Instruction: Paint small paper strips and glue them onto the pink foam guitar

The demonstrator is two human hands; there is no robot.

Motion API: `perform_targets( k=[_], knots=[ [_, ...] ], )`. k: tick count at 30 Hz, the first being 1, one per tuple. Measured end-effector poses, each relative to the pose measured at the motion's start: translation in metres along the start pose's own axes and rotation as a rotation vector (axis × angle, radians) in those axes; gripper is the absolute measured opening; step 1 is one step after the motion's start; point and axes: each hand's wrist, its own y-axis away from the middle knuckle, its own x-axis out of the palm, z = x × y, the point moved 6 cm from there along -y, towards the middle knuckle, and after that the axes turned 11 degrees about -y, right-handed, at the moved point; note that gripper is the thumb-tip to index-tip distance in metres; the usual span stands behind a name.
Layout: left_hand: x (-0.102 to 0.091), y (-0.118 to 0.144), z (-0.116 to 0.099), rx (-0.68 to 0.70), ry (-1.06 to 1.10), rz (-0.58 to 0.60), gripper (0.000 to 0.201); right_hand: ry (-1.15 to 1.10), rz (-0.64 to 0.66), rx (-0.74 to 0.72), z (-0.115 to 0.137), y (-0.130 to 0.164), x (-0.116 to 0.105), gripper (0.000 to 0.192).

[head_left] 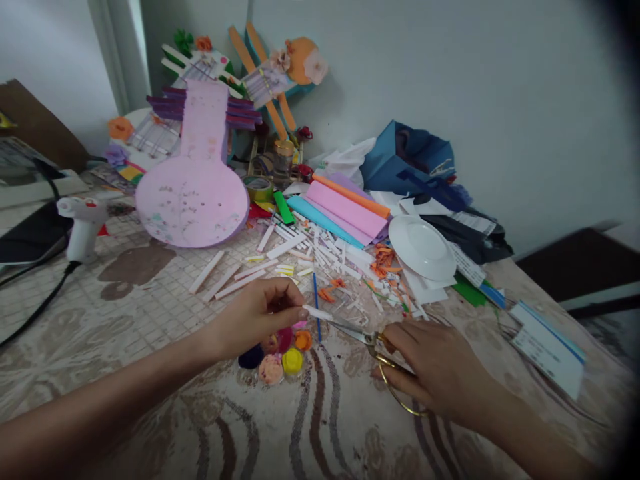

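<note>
table (150, 373): patterned cloth | on it: paper strips (300, 253), white plate (421, 248), glue gun (83, 223), paint pots (280, 353)

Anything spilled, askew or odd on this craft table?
Paper strips and orange scraps lie scattered loose across the tablecloth. The white plate sits tilted on paper. Otherwise, left hand pinches a strip; right hand holds scissors.

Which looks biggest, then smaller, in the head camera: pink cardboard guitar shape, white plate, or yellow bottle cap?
1. Pink cardboard guitar shape
2. White round plate
3. Yellow bottle cap, smallest though nearest the camera.
</note>
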Motion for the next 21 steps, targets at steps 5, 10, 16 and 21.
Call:
perform_targets(
  k=[5, 10, 16, 21],
  knots=[
    [0.0, 0.001, 0.0, 0.01, -0.005, 0.01, 0.017, 0.047, -0.008, -0.03, 0.001, -0.002, 0.0, 0.023],
    [-0.001, 0.002, 0.001, -0.005, 0.047, 0.019, 0.019, 0.083, -0.025, -0.05, 0.0, -0.002, 0.0, 0.022],
    [0.002, 0.003, 0.003, -0.049, 0.138, 0.059, 0.02, 0.131, -0.068, -0.103, 0.0, -0.004, 0.001, 0.028],
    [-0.005, 0.001, 0.01, -0.054, 0.126, 0.016, 0.02, 0.1, -0.077, 0.012, -0.013, -0.007, 0.007, 0.027]
  ],
)
